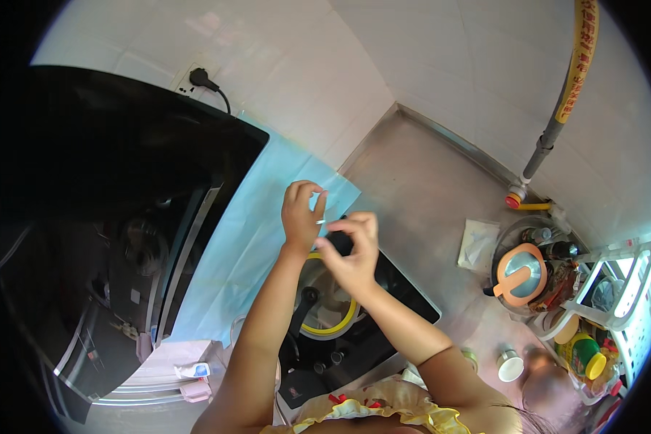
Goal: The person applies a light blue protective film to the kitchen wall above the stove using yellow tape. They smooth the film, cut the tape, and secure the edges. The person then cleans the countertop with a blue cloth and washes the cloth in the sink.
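My left hand [302, 214] is raised above the stove's far side, its thumb and index finger bent together in a pinch. Anything between those fingertips is too small to make out. A small white bit [320, 222] shows at the base of the left thumb, close to my right fingers. My right hand [353, 253] is just beside and nearer to me, with a gap between thumb and index finger and nothing visible in it; its fingertips are slightly blurred. Below both hands, a glass lid with a yellow rim [327, 312] lies on the black stove [405, 304], partly covered by my forearms.
A large black appliance [123, 159] fills the left, beside a light blue sheet [267, 188]. On the steel counter [412, 173] at right are a folded white cloth [477, 244], an orange-rimmed lid [522, 275], a white cup [510, 367] and a white basket [633, 318]. A hose [550, 137] hangs behind.
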The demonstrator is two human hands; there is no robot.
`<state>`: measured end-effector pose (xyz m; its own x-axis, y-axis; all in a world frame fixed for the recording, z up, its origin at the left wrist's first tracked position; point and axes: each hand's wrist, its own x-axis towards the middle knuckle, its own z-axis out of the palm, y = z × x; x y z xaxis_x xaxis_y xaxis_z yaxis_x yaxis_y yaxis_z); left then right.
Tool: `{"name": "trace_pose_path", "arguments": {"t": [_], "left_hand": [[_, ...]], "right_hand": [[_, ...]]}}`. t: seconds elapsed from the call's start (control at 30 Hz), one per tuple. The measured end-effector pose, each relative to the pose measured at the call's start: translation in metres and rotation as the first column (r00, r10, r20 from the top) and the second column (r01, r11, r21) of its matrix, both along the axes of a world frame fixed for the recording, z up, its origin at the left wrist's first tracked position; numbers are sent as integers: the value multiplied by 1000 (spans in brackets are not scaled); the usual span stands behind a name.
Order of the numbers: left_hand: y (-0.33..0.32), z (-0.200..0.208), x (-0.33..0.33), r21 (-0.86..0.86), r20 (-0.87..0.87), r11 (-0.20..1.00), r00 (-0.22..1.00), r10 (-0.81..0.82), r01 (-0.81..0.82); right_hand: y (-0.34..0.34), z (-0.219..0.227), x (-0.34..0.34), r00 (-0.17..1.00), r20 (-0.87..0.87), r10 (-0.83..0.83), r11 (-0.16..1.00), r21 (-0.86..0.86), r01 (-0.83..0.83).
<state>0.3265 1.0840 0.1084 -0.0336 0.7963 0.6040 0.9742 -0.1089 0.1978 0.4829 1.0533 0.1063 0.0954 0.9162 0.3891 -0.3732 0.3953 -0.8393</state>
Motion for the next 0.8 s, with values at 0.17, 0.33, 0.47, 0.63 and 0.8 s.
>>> {"name": "trace_pose_path", "arguments": {"t": [0.17, 0.33, 0.47, 0.63, 0.8], "left_hand": [[13, -21, -11, -29, 392, 982, 902, 184, -187], [24, -22, -28, -6, 507, 982, 845, 168, -191], [35, -21, -31, 57, 473, 971, 863, 178, -232], [46, -12, -40, 83, 454, 965, 872, 184, -247], [50, 6, -34, 40, 169, 997, 984, 52, -59]], "right_hand": [[25, -62, -6, 687, -727, -13, 809, -411, -420], [49, -116, -19, 505, -845, -176, 647, -485, -588], [62, -146, -37, 387, -891, -239, 583, -450, -677], [84, -170, -56, 458, -867, -197, 506, -490, -710], [103, -183, -81, 712, -701, 38, 535, -588, -607]]}}
